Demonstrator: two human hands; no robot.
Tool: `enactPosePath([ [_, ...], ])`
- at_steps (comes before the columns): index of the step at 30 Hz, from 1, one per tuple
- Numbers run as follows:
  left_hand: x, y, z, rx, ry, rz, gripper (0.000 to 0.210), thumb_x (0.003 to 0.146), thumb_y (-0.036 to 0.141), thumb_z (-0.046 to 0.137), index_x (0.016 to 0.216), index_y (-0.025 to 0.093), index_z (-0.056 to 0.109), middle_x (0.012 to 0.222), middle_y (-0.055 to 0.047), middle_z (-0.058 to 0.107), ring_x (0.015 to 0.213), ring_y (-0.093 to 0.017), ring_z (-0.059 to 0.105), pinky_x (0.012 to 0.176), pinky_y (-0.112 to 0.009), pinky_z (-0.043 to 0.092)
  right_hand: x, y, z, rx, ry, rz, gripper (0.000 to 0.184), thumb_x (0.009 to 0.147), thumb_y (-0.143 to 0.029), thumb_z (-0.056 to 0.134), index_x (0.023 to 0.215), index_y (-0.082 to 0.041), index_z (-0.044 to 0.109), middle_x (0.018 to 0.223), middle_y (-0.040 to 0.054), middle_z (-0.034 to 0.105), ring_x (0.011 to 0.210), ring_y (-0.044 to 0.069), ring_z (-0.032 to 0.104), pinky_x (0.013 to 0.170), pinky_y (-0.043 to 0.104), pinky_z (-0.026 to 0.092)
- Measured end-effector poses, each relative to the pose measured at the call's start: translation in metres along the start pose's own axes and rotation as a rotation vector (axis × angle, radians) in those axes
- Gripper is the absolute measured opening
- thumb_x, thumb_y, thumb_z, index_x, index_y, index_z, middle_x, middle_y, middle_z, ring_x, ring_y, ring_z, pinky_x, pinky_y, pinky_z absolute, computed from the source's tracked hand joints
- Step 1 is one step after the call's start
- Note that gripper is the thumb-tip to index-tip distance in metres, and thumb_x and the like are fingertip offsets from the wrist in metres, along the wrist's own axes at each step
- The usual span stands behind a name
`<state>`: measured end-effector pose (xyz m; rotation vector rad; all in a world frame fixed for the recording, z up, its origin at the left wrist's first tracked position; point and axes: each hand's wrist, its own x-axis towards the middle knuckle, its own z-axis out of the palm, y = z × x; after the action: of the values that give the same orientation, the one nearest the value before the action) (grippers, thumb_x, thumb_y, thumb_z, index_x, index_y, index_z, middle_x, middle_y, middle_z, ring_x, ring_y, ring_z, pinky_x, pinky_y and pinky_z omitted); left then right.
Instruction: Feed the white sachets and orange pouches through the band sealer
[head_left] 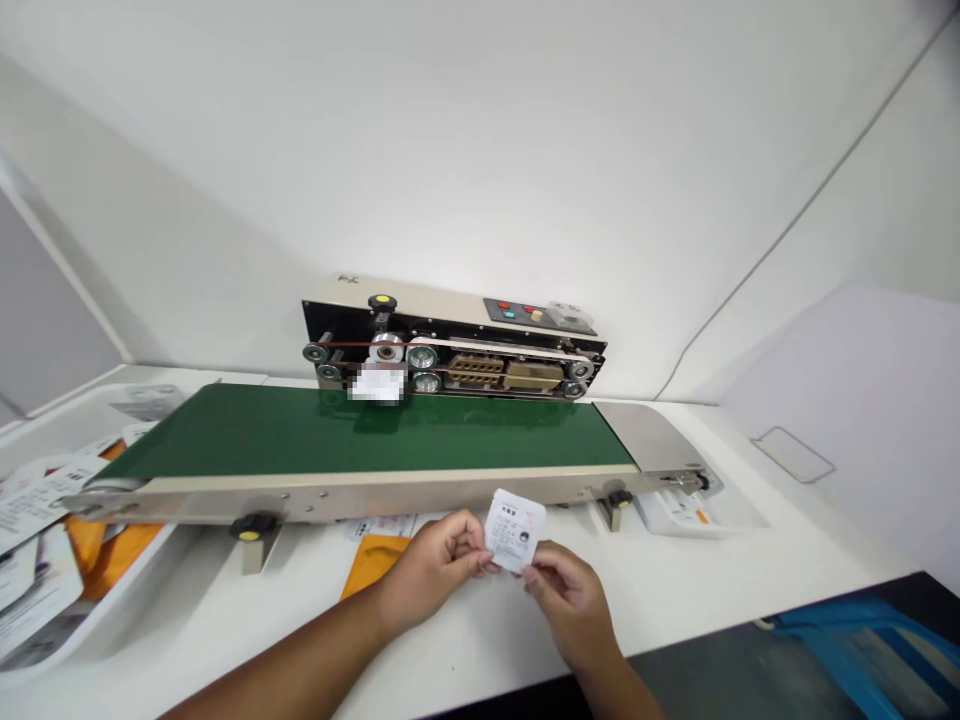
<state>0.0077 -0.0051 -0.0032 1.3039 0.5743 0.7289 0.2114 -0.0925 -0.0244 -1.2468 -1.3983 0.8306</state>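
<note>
A small white printed sachet [514, 530] is held up in front of the conveyor, its lettered face toward me. My left hand [435, 560] pinches its lower left edge between thumb and finger. On the opposite side, my right hand [566, 595] grips the lower right corner the same way. Behind the sachet runs the green conveyor belt [480, 440] of a band sealing machine [457, 335]. Another white packet, partly blurred [379, 383], is at the sealing rollers above the belt. An orange packet [371, 565] lies on the table, partly hidden by my left arm.
At the left, a white bin [127, 620] holds several white and orange packets. A clear tray [697, 515] with packets sits under the belt's right end. Black knobs [253, 526] stick out at the conveyor's front. A blue chair [862, 650] stands at the lower right.
</note>
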Motion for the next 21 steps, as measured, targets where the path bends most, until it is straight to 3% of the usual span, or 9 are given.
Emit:
enactPosePath([
  [3,-0.003,0.001,0.001,0.005,-0.013,0.022,0.037,0.081,0.045,0.081,0.085,0.019,0.054,0.092,-0.005,0.074,0.088,-0.020,0.072,0.081,-0.033,0.054,0.014,-0.016,-0.012,0.011,0.006,0.060,0.027,0.094,-0.044,0.066,0.091,-0.020,0.076,0.074,0.0050,0.071,0.068,0.019,0.067,0.065,0.030,0.055],
  [5,-0.005,0.002,0.000,0.063,-0.018,0.047,0.031,0.084,0.040,0.078,0.091,0.018,0.056,0.098,-0.007,0.075,0.091,-0.020,0.072,0.085,-0.035,0.055,0.034,-0.027,-0.032,0.039,0.062,0.083,0.027,0.090,-0.044,0.070,0.090,-0.018,0.075,0.069,0.0041,0.070,0.061,0.017,0.065,0.059,0.028,0.054],
  [7,-0.006,0.003,-0.001,0.137,-0.029,0.074,0.024,0.088,0.033,0.074,0.097,0.018,0.058,0.102,-0.009,0.075,0.093,-0.021,0.072,0.086,-0.035,0.055,0.062,-0.038,-0.062,0.082,0.216,0.057,0.026,0.085,-0.041,0.076,0.093,-0.017,0.074,0.072,0.0042,0.072,0.058,0.015,0.064,0.055,0.027,0.054],
  [10,-0.007,0.005,-0.003,0.223,-0.039,0.121,0.015,0.089,0.025,0.068,0.099,0.018,0.059,0.103,-0.009,0.075,0.089,-0.020,0.072,0.081,-0.034,0.056,0.110,-0.051,-0.112,0.140,0.519,0.006,0.040,0.074,-0.033,0.083,0.109,-0.016,0.073,0.069,0.0013,0.072,0.053,0.012,0.062,0.049,0.021,0.051],
  [12,-0.007,0.006,-0.004,0.267,-0.036,0.145,0.011,0.089,0.021,0.066,0.098,0.018,0.060,0.102,-0.008,0.075,0.086,-0.019,0.071,0.079,-0.033,0.056,0.136,-0.055,-0.141,0.140,0.640,0.036,0.043,0.071,-0.028,0.085,0.109,-0.014,0.072,0.066,0.0010,0.072,0.052,0.011,0.062,0.047,0.019,0.052],
  [16,-0.007,0.010,-0.003,0.337,-0.032,0.173,0.009,0.088,0.020,0.063,0.096,0.017,0.063,0.097,-0.007,0.074,0.082,-0.018,0.069,0.076,-0.031,0.055,0.164,-0.054,-0.169,0.166,0.607,0.185,0.033,0.071,-0.024,0.085,0.100,-0.014,0.072,0.062,0.0008,0.070,0.047,0.011,0.061,0.043,0.019,0.055],
  [21,-0.007,0.013,-0.004,0.397,-0.031,0.177,0.008,0.087,0.022,0.064,0.093,0.017,0.064,0.093,-0.006,0.075,0.080,-0.017,0.068,0.074,-0.028,0.054,0.181,-0.052,-0.165,0.152,0.461,0.254,0.023,0.071,-0.016,0.084,0.091,-0.013,0.072,0.066,0.0039,0.070,0.049,0.011,0.063,0.047,0.020,0.059],
])
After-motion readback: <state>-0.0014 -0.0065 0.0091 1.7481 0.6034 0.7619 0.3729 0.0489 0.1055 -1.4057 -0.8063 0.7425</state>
